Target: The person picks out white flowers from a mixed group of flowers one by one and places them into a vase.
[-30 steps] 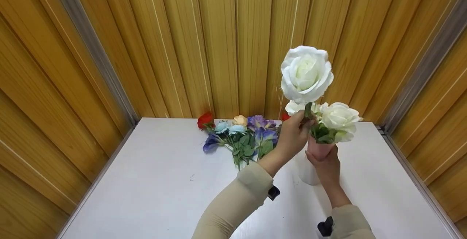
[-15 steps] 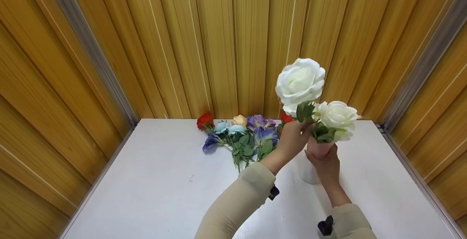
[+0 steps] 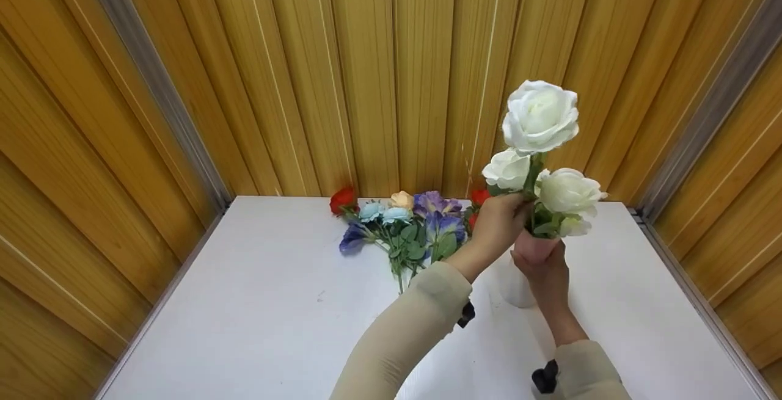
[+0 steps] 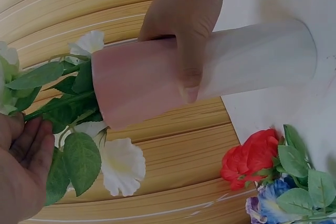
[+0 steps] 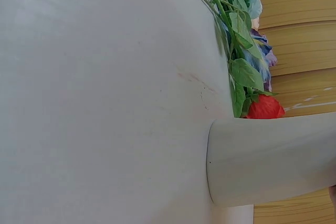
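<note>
My left hand (image 3: pixel 501 223) pinches the green stem of a tall white rose (image 3: pixel 540 118), just above the mouth of a vase. This vase (image 3: pixel 536 248) is pink at the top and white below, and stands upright on the table. My right hand (image 3: pixel 548 275) grips it around the middle, with the thumb (image 4: pixel 190 72) across its front in the left wrist view. Two more white roses, one at left (image 3: pixel 507 169) and one at right (image 3: pixel 569 190), rise from the vase among green leaves (image 4: pixel 81 163). The held stem's lower end is hidden at the vase mouth.
Left of the vase, several loose flowers lie on the white table (image 3: pixel 256 302): a red rose (image 3: pixel 344 201), light blue blooms (image 3: pixel 397 215), a peach one (image 3: pixel 402 200) and purple ones (image 3: pixel 445 227). Wood-patterned panels (image 3: pixel 366 82) close off the back and sides.
My left hand has carried the tall rose right, over the vase mouth, after dipping slightly lower midway. The left white rose behind it now shows fully. My right hand and the vase stay put.
</note>
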Tool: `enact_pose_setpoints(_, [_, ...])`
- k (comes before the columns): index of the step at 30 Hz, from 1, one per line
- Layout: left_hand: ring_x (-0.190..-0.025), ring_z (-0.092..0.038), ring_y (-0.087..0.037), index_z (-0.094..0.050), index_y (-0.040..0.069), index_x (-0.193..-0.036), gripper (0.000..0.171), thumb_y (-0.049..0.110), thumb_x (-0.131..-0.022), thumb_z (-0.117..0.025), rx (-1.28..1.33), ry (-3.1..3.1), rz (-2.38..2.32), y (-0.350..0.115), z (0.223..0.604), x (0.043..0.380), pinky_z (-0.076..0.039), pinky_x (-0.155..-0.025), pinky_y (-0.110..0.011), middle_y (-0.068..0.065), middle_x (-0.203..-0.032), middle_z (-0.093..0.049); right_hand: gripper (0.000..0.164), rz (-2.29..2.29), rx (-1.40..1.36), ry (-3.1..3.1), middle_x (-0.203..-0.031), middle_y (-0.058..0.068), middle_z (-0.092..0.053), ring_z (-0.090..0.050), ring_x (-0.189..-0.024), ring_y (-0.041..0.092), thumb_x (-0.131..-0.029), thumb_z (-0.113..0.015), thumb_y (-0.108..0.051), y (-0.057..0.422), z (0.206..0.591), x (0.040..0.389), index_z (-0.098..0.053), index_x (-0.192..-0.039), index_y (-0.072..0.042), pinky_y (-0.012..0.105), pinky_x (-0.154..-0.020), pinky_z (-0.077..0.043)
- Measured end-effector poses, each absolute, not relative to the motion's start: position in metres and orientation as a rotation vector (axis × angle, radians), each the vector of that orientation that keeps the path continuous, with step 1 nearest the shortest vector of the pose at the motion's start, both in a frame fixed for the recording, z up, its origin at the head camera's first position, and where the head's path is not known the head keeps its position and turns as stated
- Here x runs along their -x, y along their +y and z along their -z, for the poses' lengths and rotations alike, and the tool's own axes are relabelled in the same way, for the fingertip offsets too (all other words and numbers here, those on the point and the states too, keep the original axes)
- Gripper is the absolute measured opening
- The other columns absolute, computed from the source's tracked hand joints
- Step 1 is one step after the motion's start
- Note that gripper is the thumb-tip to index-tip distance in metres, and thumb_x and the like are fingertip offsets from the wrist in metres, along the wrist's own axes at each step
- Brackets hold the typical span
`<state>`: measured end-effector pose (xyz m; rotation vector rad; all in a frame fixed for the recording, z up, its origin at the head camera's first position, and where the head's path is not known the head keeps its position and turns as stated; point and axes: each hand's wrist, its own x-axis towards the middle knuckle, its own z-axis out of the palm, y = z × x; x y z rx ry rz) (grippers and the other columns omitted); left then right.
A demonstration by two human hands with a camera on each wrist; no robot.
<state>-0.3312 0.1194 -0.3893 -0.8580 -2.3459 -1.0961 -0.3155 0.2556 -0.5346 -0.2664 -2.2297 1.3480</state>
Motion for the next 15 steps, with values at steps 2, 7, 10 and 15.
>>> enact_pose_setpoints(2, [-0.092, -0.076, -0.016, -0.078, 0.009, -0.101, 0.012, 0.012, -0.098, -0.067, 0.863, -2.351, 1.055, 0.12, 0.394, 0.33, -0.058, -0.082, -0.016, -0.004, -0.099, -0.081, 0.08, -1.318, 0.241, -2.207, -0.136, 0.032, -0.057, -0.058, -0.117, 0.037, -0.084, -0.079, -0.015, 0.255, 0.537, 0.317, -0.035, -0.147, 0.007, 0.009, -0.082, -0.038])
enact_pose_setpoints(7, [-0.086, -0.077, -0.016, -0.079, 0.017, -0.095, 0.01, 0.021, -0.097, -0.07, 0.803, -2.411, 0.792, 0.12, 0.404, 0.327, -0.058, -0.069, -0.023, 0.002, -0.092, -0.081, 0.08, -1.265, 0.207, -2.21, -0.136, 0.033, -0.057, -0.059, -0.118, 0.039, -0.084, -0.079, -0.01, 0.255, 0.54, 0.318, -0.034, -0.147, 0.008, 0.012, -0.085, -0.041])
enact_pose_setpoints(10, [-0.077, -0.075, -0.016, -0.078, 0.022, -0.089, 0.01, 0.027, -0.094, -0.073, 0.746, -2.424, 0.668, 0.12, 0.408, 0.327, -0.055, -0.058, -0.026, 0.005, -0.086, -0.08, 0.081, -1.263, 0.203, -2.227, -0.138, 0.034, -0.056, -0.059, -0.119, 0.04, -0.085, -0.078, -0.011, 0.256, 0.538, 0.317, -0.032, -0.149, 0.008, 0.015, -0.085, -0.042])
enact_pose_setpoints(15, [-0.071, -0.072, -0.014, -0.076, 0.022, -0.081, 0.014, 0.028, -0.094, -0.073, 0.731, -2.496, 0.651, 0.121, 0.413, 0.329, -0.048, -0.052, -0.026, 0.007, -0.082, -0.079, 0.082, -1.316, 0.197, -2.217, -0.143, 0.032, -0.053, -0.056, -0.124, 0.038, -0.086, -0.078, -0.01, 0.256, 0.537, 0.315, -0.031, -0.151, 0.006, 0.006, -0.085, -0.035])
